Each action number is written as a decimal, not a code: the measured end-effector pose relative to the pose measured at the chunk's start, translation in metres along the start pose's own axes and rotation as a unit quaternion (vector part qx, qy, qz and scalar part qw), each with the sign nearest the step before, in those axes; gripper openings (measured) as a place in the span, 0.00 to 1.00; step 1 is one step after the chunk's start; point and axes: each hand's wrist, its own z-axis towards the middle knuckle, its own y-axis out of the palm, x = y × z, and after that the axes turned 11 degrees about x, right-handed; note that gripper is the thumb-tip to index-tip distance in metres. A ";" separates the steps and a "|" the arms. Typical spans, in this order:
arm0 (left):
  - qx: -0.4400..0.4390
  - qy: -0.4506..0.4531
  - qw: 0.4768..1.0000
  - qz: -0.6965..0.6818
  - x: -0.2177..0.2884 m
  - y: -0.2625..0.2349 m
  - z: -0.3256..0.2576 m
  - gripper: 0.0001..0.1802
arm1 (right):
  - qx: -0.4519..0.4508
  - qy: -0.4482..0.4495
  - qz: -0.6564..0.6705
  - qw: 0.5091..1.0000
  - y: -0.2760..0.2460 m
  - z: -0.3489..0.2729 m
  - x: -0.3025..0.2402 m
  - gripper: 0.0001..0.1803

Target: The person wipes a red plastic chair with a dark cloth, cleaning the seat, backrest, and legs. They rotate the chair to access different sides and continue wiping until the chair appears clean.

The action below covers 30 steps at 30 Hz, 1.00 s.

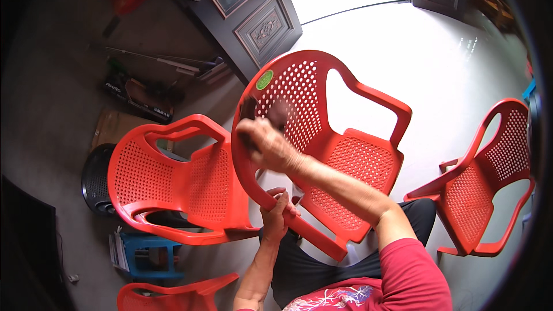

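A red plastic armchair (340, 89) with a perforated back and seat stands tilted in front of me, a green oval sticker (264, 79) on its backrest. My left hand (277, 213) is wrapped around its near armrest. Reaching across the seat, my right hand (265, 144) is closed at the left edge of the backrest. Motion smears it, and a dark brownish thing shows by its fingers, too blurred to name. The chair rests close against my legs in dark trousers (328, 279).
Another red armchair (173, 178) stands at left, beside a black round-edged object (97, 178) and a blue stool (151, 253). A third (469, 201) is at right, and part of one (173, 296) shows at lower left. Dark carved doors (265, 29) stand open at the back.
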 end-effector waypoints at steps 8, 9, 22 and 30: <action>0.037 -0.038 0.998 -0.025 -0.009 -0.044 0.013 0.10 | -0.072 -0.113 -0.054 0.990 0.046 -0.049 0.005 0.20; 0.040 -0.040 0.998 -0.020 -0.009 -0.047 0.014 0.11 | -0.050 -0.150 -0.060 0.986 0.050 -0.044 0.012 0.20; 0.208 0.105 0.961 0.149 -0.017 -0.060 0.019 0.27 | 0.251 -0.014 -0.386 0.887 0.005 -0.004 0.170 0.23; 0.313 0.320 0.806 0.388 -0.030 -0.028 0.020 0.49 | 0.232 -0.034 -0.284 0.930 0.076 -0.048 0.103 0.35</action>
